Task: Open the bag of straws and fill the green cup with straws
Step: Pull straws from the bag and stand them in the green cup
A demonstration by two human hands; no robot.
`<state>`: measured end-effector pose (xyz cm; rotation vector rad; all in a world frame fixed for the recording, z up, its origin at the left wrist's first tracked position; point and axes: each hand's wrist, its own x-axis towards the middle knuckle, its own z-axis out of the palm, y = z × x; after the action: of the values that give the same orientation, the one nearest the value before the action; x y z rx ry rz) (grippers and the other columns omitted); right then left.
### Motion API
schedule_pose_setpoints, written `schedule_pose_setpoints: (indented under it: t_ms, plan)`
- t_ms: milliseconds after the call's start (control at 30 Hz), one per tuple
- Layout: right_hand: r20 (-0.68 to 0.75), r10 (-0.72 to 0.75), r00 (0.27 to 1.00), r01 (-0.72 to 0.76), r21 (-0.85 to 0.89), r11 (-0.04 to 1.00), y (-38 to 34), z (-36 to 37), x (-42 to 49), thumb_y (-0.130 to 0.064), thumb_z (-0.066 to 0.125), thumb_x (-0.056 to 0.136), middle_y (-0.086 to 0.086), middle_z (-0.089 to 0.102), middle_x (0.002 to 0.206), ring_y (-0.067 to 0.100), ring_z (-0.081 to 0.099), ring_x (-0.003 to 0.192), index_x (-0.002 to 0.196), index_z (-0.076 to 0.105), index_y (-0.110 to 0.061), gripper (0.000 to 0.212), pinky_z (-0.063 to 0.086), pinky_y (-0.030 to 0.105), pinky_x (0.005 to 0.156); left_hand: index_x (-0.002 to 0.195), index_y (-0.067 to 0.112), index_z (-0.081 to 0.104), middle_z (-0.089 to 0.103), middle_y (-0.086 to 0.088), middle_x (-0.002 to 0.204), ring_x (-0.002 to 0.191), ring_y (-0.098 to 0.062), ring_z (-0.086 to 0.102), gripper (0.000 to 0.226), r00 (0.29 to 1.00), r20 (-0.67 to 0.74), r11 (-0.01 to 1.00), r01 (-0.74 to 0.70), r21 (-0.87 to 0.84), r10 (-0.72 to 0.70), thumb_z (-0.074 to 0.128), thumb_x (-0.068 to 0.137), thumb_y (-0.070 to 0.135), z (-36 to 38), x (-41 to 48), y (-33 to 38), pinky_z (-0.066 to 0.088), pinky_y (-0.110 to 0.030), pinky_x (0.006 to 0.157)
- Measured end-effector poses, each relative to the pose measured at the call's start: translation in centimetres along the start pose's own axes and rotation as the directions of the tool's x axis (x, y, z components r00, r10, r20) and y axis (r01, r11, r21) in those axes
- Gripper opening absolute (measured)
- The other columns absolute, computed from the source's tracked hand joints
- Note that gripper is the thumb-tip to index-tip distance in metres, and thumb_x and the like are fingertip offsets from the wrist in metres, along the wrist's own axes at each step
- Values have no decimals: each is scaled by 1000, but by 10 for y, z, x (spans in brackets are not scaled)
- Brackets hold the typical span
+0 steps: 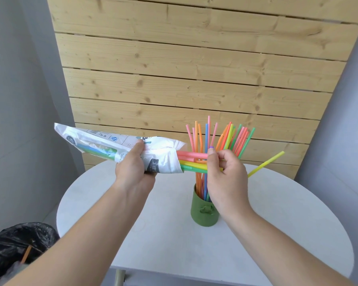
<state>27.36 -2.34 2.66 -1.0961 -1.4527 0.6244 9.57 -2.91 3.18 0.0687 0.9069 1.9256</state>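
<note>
My left hand (132,164) grips a white printed bag of straws (103,144), held level above the table with its open mouth pointing right. A few pink, yellow and green straws (191,161) stick out of that mouth. My right hand (225,172) is closed around these straws just right of the bag; one yellow straw (267,163) pokes out past the hand to the right. Below the hands stands the green cup (204,213), upright on the round white table (163,234), holding several colourful straws (221,137) that fan out upward.
A wooden slat wall (194,69) rises behind the table. A black bin bag (15,244) sits at the lower left, beside the table's edge. Grey walls flank both sides.
</note>
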Motion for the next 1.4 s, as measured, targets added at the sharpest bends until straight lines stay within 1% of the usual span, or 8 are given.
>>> schedule_pose_setpoints:
  t_ms: [133, 300, 467, 633, 767, 1033, 1167, 1400]
  plan:
    - [60, -14, 998, 16, -40, 999, 0, -2, -3, -44, 51, 98, -10, 50, 53, 11, 45, 52, 77, 52, -21, 31, 38, 33, 55, 135, 7, 62, 78, -8, 120, 89, -22, 80, 42, 1000, -9, 1000, -1, -2, 1, 76, 96, 15, 0, 0, -2, 66, -48, 85]
    - [157, -253, 955, 281, -191, 941, 0, -5, -6, -58, 52, 88, -8, 64, 75, 15, 59, 61, 95, 52, -28, 31, 48, 33, 56, 133, 6, 63, 78, -8, 120, 98, -24, 79, 39, 1000, -23, 1000, 16, -10, -16, 76, 97, 14, -1, 1, -1, 64, -50, 90]
    - [171, -396, 902, 429, -276, 860, 7, -9, 3, -52, 57, 91, -7, 56, 59, 19, 54, 54, 75, 54, -19, 37, 45, 35, 48, 131, 7, 64, 77, -8, 122, 95, -23, 78, 37, 998, -29, 998, 56, -5, -56, 75, 97, 13, 1, -3, -2, 64, -48, 91]
    - [147, -415, 898, 440, -367, 820, 6, -16, 11, -56, 49, 91, -1, 39, 44, 27, 42, 46, 57, 41, -16, 53, 38, 35, 41, 130, 7, 66, 78, -7, 119, 92, -23, 79, 37, 996, -21, 996, 88, 19, -87, 77, 95, 15, 0, -2, -6, 64, -47, 88]
    - [176, -353, 919, 394, -390, 832, 3, -18, 16, -57, 43, 93, -2, 35, 48, 23, 41, 49, 54, 31, -18, 57, 37, 36, 44, 130, 7, 64, 78, -7, 116, 95, -23, 79, 37, 997, -22, 997, 78, 15, -77, 77, 95, 14, 0, 0, -5, 64, -49, 91]
    - [68, -195, 978, 206, -254, 945, 2, -22, 22, -52, 52, 96, -3, 46, 50, 16, 48, 53, 64, 47, -15, 49, 35, 32, 51, 137, 7, 62, 78, -8, 120, 97, -24, 80, 44, 997, -45, 998, 68, -9, -68, 76, 96, 12, -7, 11, 3, 67, -46, 66]
    - [93, -58, 994, 68, -103, 992, 4, -20, 26, -51, 61, 91, -4, 59, 57, 20, 60, 59, 71, 58, -19, 38, 45, 32, 56, 137, 7, 62, 78, -7, 120, 96, -24, 80, 44, 996, -47, 997, 74, -16, -75, 75, 96, 12, -8, 12, 3, 67, -46, 67]
    - [112, 124, 986, -147, 227, 963, -8, -29, 36, -32, 72, 89, -6, 47, 45, 11, 36, 36, 68, 59, -17, 29, 29, 23, 43, 135, 7, 63, 78, -8, 119, 99, -24, 79, 40, 995, -39, 995, 88, -48, -90, 74, 97, 12, -7, 10, 3, 66, -44, 78]
